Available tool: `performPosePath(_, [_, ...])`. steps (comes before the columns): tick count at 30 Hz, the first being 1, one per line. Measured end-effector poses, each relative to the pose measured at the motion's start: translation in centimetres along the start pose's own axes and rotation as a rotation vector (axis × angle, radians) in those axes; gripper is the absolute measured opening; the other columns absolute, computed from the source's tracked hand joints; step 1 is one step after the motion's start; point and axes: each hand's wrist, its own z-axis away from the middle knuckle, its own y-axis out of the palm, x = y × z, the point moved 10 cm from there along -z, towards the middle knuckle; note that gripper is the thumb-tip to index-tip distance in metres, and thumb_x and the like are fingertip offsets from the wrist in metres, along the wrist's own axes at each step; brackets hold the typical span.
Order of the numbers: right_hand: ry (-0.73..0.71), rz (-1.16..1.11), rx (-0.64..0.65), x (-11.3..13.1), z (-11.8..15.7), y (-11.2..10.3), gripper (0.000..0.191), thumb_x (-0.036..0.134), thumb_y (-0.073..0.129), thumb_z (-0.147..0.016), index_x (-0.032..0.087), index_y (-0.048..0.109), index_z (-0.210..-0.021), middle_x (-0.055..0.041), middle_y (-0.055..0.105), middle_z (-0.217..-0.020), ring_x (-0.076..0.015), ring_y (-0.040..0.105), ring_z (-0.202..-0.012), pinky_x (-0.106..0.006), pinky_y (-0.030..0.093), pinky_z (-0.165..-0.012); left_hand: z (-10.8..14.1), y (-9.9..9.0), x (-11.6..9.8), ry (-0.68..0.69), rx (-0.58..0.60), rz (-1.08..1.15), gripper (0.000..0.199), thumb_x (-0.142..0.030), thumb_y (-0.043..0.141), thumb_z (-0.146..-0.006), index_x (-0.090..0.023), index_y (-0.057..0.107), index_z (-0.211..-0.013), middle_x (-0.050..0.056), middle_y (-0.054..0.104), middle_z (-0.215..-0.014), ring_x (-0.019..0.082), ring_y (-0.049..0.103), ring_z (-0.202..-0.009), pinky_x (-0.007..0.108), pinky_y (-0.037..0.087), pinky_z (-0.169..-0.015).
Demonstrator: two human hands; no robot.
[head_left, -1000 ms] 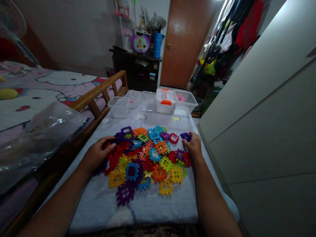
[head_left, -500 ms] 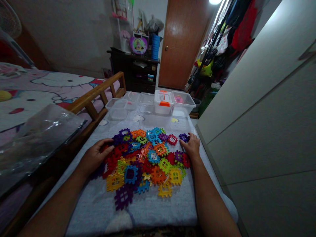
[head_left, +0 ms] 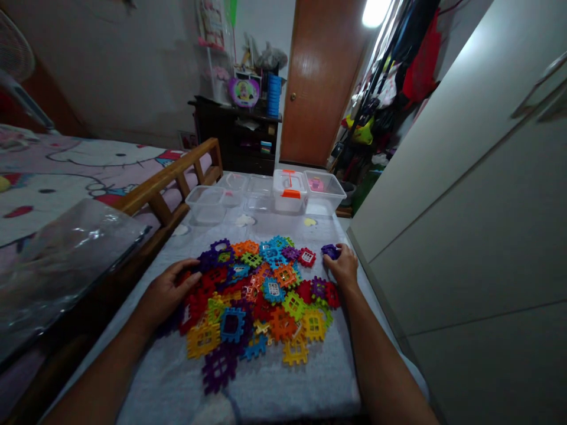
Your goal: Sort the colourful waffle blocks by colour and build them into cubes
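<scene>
A heap of colourful plastic window-shaped building blocks with notched edges (head_left: 283,298) lies spread on the light blue bedsheet (head_left: 292,392). At its left side my left hand (head_left: 170,290) rests against the dark purple and red pieces, thumb and fingers apart. Over on the far right, my right hand (head_left: 344,267) has its thumb and fingers around a dark purple building block (head_left: 329,251), a little apart from the heap. Near that hand are a red block with a white window (head_left: 306,257) and a purple block (head_left: 318,287).
Behind the heap stand open clear plastic boxes (head_left: 206,203) and a lidded box with orange clips (head_left: 290,192). A wooden bed rail (head_left: 168,183) runs along the left, with a clear plastic bag (head_left: 84,254) beyond. The pale cabinet (head_left: 465,236) borders the right.
The camera has tilted up slightly, so everything sits a little lower in view. Both hands stay in about the same places beside the blocks.
</scene>
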Motion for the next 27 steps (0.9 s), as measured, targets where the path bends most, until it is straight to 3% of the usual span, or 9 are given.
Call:
performPosePath(5, [0.104, 0.051, -0.025, 0.3, -2.9, -0.9, 0.052, 0.04, 0.068, -0.076, 0.016, 0.062, -0.122, -0.0158, 0.068, -0.114, -0.0329, 0.06, -0.108, -0.04, 0.042, -0.092, -0.1, 0.0, 0.4, -0.004, 0.004, -0.003, 0.053, -0.064, 0.059, -0.076, -0.025, 0.069, -0.111, 0.007, 0.071, -0.121, 0.03, 0.067, -0.107, 0.041, 0.051, -0.101])
performPosePath(10, [0.165, 0.055, -0.032, 1.4, -5.0, -0.2, 0.054, 0.039, 0.068, -0.077, 0.016, 0.06, -0.125, -0.0176, 0.066, -0.119, -0.0346, 0.059, -0.113, -0.043, 0.042, -0.094, -0.1, 0.2, 1.2, -0.025, 0.02, -0.009, 0.054, -0.065, 0.06, -0.076, -0.027, 0.069, -0.114, 0.006, 0.07, -0.124, 0.031, 0.066, -0.112, 0.041, 0.049, -0.104])
performPosePath(16, [0.201, 0.099, -0.066, 1.2, -4.8, 1.1, 0.053, 0.039, 0.067, -0.078, 0.014, 0.059, -0.124, -0.0199, 0.065, -0.116, -0.0359, 0.057, -0.115, -0.046, 0.04, -0.095, -0.1, 0.1, 1.3, -0.004, 0.003, -0.014, 0.052, -0.065, 0.059, -0.077, -0.028, 0.07, -0.112, 0.005, 0.07, -0.125, 0.031, 0.066, -0.114, 0.041, 0.049, -0.104])
performPosePath(27, [0.181, 0.125, -0.089, 1.5, -4.2, 1.2, 0.045, 0.039, 0.064, -0.081, 0.014, 0.064, -0.118, -0.0196, 0.064, -0.116, -0.036, 0.055, -0.114, -0.046, 0.039, -0.095, -0.2, 0.2, 1.7, -0.013, 0.017, -0.012, 0.052, -0.065, 0.059, -0.077, -0.028, 0.07, -0.112, 0.006, 0.07, -0.125, 0.031, 0.066, -0.114, 0.043, 0.048, -0.106])
